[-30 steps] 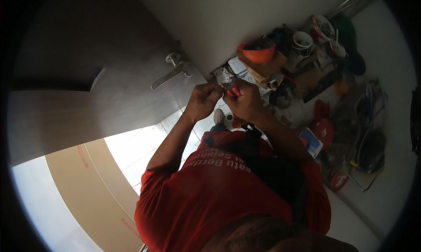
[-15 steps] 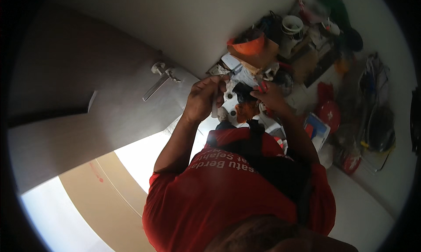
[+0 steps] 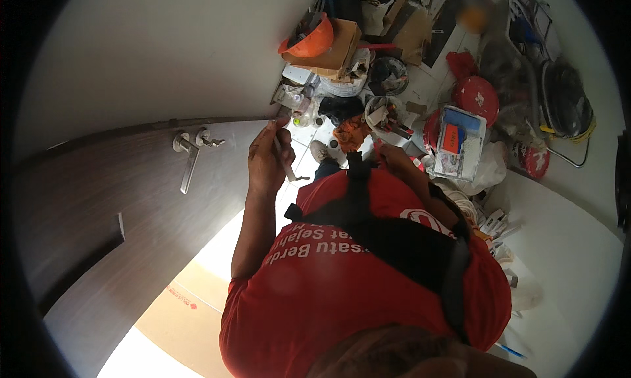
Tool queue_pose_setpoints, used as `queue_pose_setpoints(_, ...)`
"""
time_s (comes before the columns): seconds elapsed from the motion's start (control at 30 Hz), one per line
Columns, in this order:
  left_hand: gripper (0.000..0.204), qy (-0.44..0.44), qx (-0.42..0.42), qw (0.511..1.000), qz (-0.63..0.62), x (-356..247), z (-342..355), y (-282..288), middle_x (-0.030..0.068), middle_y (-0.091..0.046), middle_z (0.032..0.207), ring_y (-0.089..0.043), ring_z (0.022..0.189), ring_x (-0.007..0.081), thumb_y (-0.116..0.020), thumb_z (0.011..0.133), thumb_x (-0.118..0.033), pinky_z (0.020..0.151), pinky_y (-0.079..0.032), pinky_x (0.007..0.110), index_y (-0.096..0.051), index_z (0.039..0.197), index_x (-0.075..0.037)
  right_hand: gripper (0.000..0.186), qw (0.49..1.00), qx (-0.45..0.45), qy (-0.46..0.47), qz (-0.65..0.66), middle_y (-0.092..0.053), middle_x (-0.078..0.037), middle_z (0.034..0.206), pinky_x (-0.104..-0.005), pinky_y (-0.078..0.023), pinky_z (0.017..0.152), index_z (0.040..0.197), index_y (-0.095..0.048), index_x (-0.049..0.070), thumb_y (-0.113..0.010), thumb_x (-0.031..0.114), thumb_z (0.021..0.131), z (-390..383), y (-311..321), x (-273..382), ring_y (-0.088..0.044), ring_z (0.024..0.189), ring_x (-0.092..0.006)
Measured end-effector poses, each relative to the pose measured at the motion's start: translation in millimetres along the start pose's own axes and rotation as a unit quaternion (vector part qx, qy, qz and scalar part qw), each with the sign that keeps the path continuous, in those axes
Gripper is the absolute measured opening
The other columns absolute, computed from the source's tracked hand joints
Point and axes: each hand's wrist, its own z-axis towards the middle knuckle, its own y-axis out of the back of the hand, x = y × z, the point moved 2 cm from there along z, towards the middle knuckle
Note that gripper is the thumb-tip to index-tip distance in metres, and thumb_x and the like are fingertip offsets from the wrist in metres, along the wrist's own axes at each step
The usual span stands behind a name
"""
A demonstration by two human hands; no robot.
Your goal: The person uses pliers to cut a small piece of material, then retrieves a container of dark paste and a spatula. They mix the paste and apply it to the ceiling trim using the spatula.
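My left hand (image 3: 266,158) is closed round a narrow pale strip (image 3: 289,167), perhaps metal, with a bent lower end, beside the dark wooden door's edge. A lever handle (image 3: 190,164) and small lock fitting (image 3: 209,139) are fixed to that door (image 3: 151,213). Low on the right, my right hand (image 3: 397,161) grips a slim red-handled tool (image 3: 378,148) near my red shirt, partly hidden by it; the tool's type is unclear. Orange cloth (image 3: 351,131) and a black bag (image 3: 340,105) lie just beyond my hands.
A pile along the wall includes an orange helmet (image 3: 309,39), cardboard (image 3: 338,49), buckets (image 3: 388,75), red lids (image 3: 476,100) and a plastic toolbox (image 3: 460,141). My shoe (image 3: 319,151) is on white floor tiles (image 3: 302,141). Tan board (image 3: 177,319) lies beyond the door.
My hands, together a second ago, are now apart; the right has dropped with the red-handled tool, the left holds the strip. The view has shifted, showing more of the pile.
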Motion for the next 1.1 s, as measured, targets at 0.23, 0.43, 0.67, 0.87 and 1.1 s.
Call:
queue_pose_setpoints(0.23, 0.038, 0.009, 0.002, 1.0, 0.025, 5, 9, -21, 0.0015, -0.056, 0.08, -0.047, 0.057, 0.0071, -0.05, 0.106, -0.032, 0.05, -0.039, 0.023, -0.063, 0.118, 0.002, 0.04, 0.986, -0.074, 0.114, -0.101, -0.062, -0.001, 0.073, -0.027, -0.043, 0.05, 0.117, -0.066, 0.0, -0.067, 0.034, 0.098, -20, 12, 15, -0.055, 0.056, -0.0092)
queue_pose_setpoints(0.43, 0.032, 0.027, 0.028, 0.996, 0.079, 31, 18, -36, -0.0002, -0.058, 0.079, -0.046, 0.056, 0.0035, -0.056, 0.105, -0.028, 0.047, -0.037, 0.022, -0.065, 0.116, 0.0, 0.042, 0.983, -0.037, 0.141, -0.112, -0.062, 0.0, 0.073, -0.0268, -0.045, 0.051, 0.129, -0.063, 0.002, -0.066, 0.029, 0.097, -36, 23, 23, -0.055, 0.056, -0.0083)
queue_pose_setpoints(0.67, 0.032, 0.066, 0.036, 0.982, 0.172, 58, 18, -52, -0.0034, -0.058, 0.079, -0.042, 0.052, 0.0014, -0.061, 0.102, -0.028, 0.045, -0.034, 0.02, -0.066, 0.116, 0.001, 0.048, 0.975, 0.002, 0.183, -0.122, -0.066, -0.003, 0.085, -0.0273, -0.048, 0.053, 0.136, -0.056, 0.001, -0.068, 0.026, 0.096, -58, 18, 51, -0.058, 0.061, -0.0098)
queue_pose_setpoints(0.87, 0.036, 0.148, 0.08, 0.948, 0.271, 107, 43, -61, -0.0062, -0.047, 0.064, -0.037, 0.048, 0.0019, -0.072, 0.095, -0.035, 0.043, -0.029, 0.021, -0.067, 0.108, -0.002, 0.043, 0.981, 0.026, 0.176, 0.075, -0.07, -0.01, 0.089, -0.0268, -0.053, 0.057, 0.116, -0.059, -0.002, -0.077, 0.028, 0.091, -71, 1, 63, -0.065, 0.065, -0.014)
queue_pose_setpoints(1.1, 0.037, 0.184, 0.134, 0.938, 0.263, 151, 53, -95, -0.0045, -0.05, 0.069, -0.041, 0.053, 0.0053, -0.066, 0.097, -0.043, 0.047, -0.033, 0.022, -0.066, 0.106, -0.007, 0.029, 0.956, 0.14, 0.165, 0.198, -0.07, -0.01, 0.094, -0.0265, -0.056, 0.06, 0.108, -0.06, 0.001, -0.076, 0.019, 0.092, -48, 2, 52, -0.067, 0.07, -0.0141)
